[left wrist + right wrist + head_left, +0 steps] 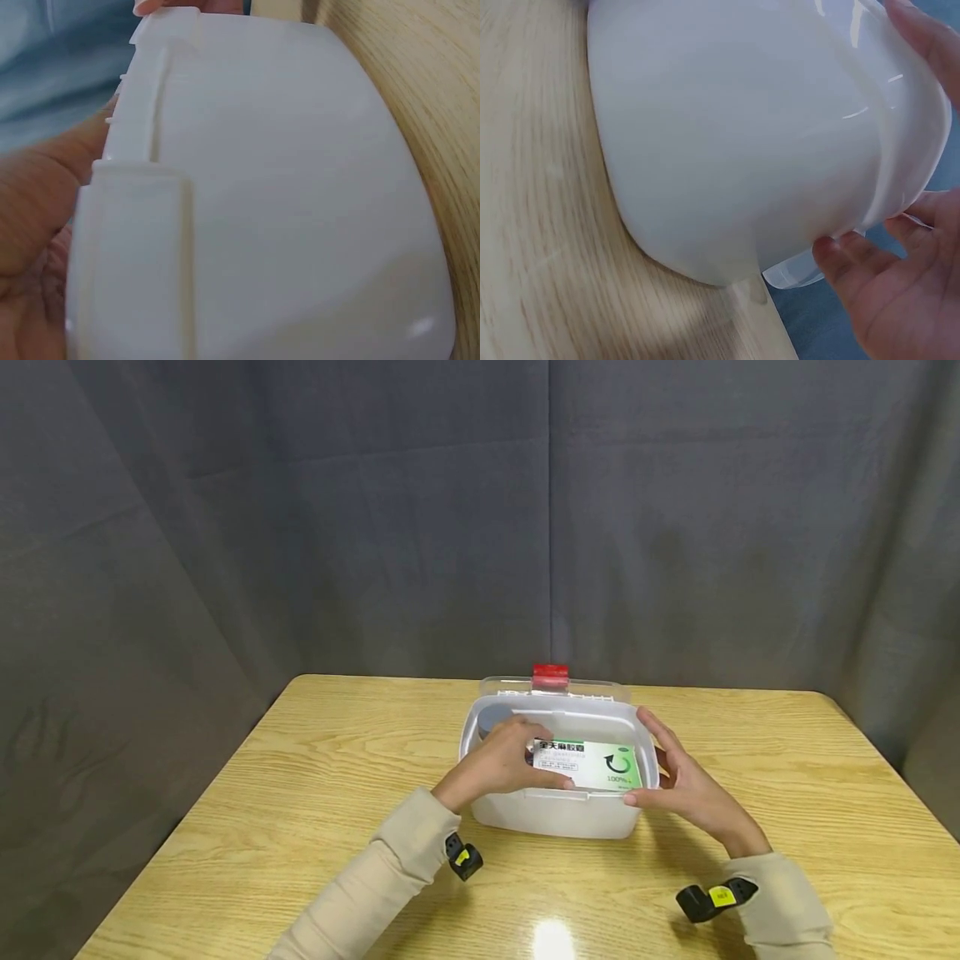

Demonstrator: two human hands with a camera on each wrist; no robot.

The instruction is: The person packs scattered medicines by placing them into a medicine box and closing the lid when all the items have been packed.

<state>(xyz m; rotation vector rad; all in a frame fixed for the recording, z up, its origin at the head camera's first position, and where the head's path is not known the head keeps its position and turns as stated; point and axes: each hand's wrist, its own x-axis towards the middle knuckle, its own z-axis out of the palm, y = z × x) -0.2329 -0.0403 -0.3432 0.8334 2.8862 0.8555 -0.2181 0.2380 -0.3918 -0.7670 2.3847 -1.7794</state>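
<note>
A white plastic storage box (pixel 555 817) stands on the table with its top uncovered. Inside it lies a green-and-white medicine box (pixel 592 764), its printed face up. My left hand (pixel 498 760) reaches over the front rim and holds the medicine box near its left end, thumb at the front edge and fingers at the back. With my right hand (pixel 693 797) I grip the right end of the storage box, thumb on the front rim. Those fingers (pixel 847 262) touch the outer wall. A round grey-topped item (pixel 493 718) sits in the left corner, partly behind my left hand.
Behind the storage box extends a clear lid (pixel 510 685) with a red latch (pixel 551 677). The wooden table (pixel 315 760) reaches out on both sides, and a dark grey curtain (pixel 420 543) hangs beyond its back edge.
</note>
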